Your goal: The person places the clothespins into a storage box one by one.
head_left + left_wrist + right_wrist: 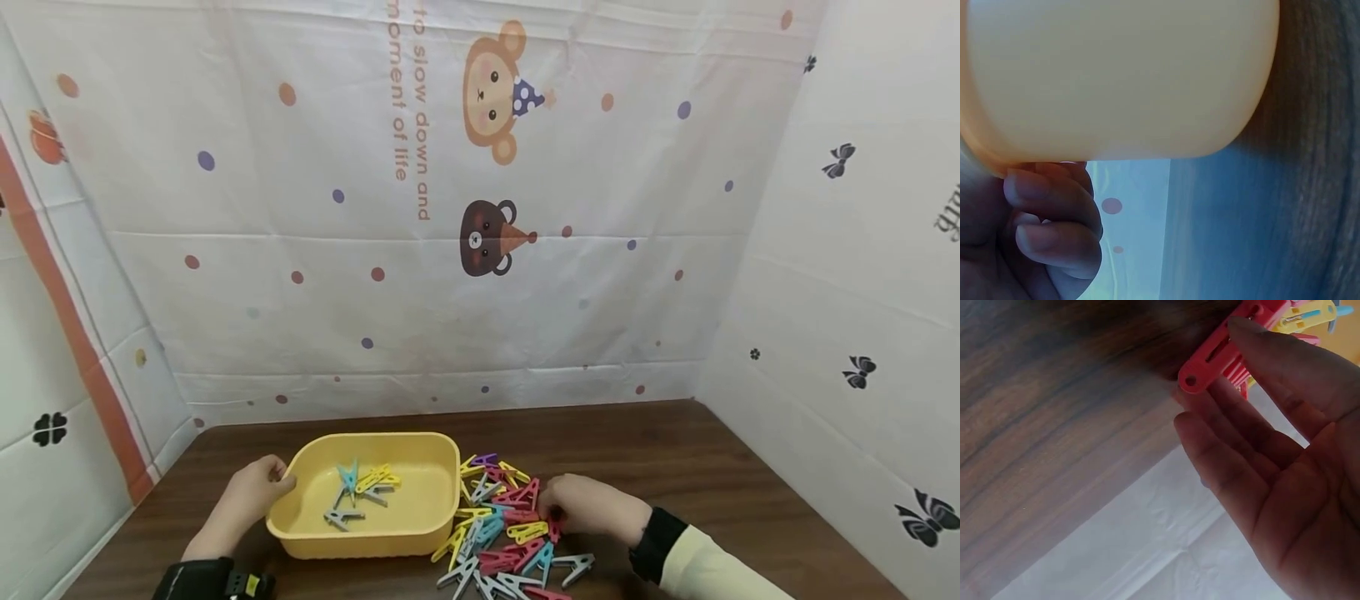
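A yellow plastic basin (pixel 360 546) stands on the table, with several yellow, blue and grey clothespins (pixel 347 518) lying inside. At its left end my left hand (pixel 251 492) grips the rim; the left wrist view has curled fingers (pixel 1060 240) against the pale outer wall (pixel 1122 81). My right hand (pixel 592 504) is at the right edge of a mixed pile of clothespins (pixel 517 554) beside the basin. In the right wrist view a red clothespin (pixel 1222 353) is between its thumb and fingers. The head view mostly hides this clothespin behind the hand.
Dark brown wooden table (pixel 720 492) extends behind and to the right of the pile. A white printed sheet (pixel 420 317) hangs at the back, with more sheeting along both sides. The pile lies close against the basin's right wall.
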Demonstrator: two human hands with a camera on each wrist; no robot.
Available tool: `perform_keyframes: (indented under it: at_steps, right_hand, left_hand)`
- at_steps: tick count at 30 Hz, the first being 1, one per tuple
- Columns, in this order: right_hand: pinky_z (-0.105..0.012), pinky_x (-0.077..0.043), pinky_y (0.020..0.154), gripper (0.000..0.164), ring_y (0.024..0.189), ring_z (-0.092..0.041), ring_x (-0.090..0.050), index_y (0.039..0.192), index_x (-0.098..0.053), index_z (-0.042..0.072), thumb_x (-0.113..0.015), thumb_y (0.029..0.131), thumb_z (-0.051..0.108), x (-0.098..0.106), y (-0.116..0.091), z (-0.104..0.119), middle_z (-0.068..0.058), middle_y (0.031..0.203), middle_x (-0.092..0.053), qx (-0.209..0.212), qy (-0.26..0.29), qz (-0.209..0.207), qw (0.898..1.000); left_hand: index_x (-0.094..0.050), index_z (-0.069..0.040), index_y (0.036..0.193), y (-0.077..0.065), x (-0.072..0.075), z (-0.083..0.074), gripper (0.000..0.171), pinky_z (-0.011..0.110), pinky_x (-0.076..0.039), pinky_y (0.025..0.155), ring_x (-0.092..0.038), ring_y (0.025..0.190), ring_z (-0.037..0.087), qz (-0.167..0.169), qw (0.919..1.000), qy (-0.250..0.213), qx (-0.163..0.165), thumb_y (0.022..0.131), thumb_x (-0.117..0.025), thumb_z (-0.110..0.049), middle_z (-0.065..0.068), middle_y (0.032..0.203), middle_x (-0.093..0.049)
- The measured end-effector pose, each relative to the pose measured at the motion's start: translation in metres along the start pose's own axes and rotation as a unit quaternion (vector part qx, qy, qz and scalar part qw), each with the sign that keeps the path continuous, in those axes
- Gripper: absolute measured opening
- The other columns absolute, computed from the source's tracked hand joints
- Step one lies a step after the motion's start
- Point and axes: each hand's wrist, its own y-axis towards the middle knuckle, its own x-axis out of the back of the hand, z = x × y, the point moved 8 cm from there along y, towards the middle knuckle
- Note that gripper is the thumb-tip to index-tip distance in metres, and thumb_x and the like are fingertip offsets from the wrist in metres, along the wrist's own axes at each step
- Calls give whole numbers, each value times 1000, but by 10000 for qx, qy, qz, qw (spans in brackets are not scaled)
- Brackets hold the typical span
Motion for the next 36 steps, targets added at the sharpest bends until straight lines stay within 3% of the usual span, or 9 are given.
perform_keyframes:
  at_steps: [7,13,17,21,26,30,33,36]
  right_hand:
    - [-20,-46,68,20,77,0,-50,94,-76,15,-75,85,-3,2,-5,-3,5,89,-67,-161,-1,-186,9997]
    - [-19,-45,65,12,73,1,-48,91,-77,17,-76,88,5,13,-8,-12,6,85,-62,-373,159,-359,9985]
    - [-24,-51,69,12,78,-8,-60,90,-77,16,-77,86,5,40,-2,-7,4,86,-67,-342,-343,-824,9954]
    - [-25,-52,68,13,81,-14,-64,91,-77,16,-80,84,6,73,11,6,0,88,-67,-373,-1076,-1444,9829]
    - [-23,-49,65,11,78,-12,-61,96,-78,14,-79,87,10,104,45,29,-2,90,-64,-291,-1221,-1653,9782]
    - [-28,-56,74,9,85,-16,-68,99,-77,11,-76,91,12,119,87,51,-4,95,-73,-94,-980,-1421,9849]
    - [-31,-58,81,12,90,-19,-71,102,-77,8,-75,92,12,120,121,68,-6,99,-77,41,-752,-1096,9911]
    - [-27,-56,81,13,88,-15,-69,104,-77,9,-75,92,13,109,153,85,-4,100,-77,68,-606,-683,9958]
  left_hand:
    - [-52,-1,85,0,-1,-1,17,29,-38,61,-47,66,17,-9,10000,-7,27,92,-60,-13,2,69,-44]
    - [-52,0,86,0,-3,0,17,30,-39,61,-49,68,17,-7,10000,-31,-13,92,-61,-12,4,73,-48]
    - [-52,0,85,1,-2,0,16,30,-40,62,-49,68,18,-55,10000,23,-23,92,-61,-12,5,74,-49]
    - [-52,0,85,0,-2,0,17,30,-40,62,-50,69,18,-84,9999,43,-64,92,-61,-13,5,74,-49]
    - [-51,-1,85,0,-1,0,18,30,-39,62,-49,69,18,-70,9999,93,-85,93,-62,-13,5,74,-48]
    - [-51,-1,85,0,1,0,18,30,-39,63,-49,69,18,-104,9999,95,-52,93,-62,-12,5,74,-48]
    - [-52,-1,85,0,1,-1,17,30,-38,63,-48,69,18,-142,9998,72,-116,92,-63,-12,5,74,-48]
    - [-52,-1,85,-1,0,-1,17,30,-38,63,-48,69,18,-176,9997,83,-164,92,-63,-12,5,74,-48]
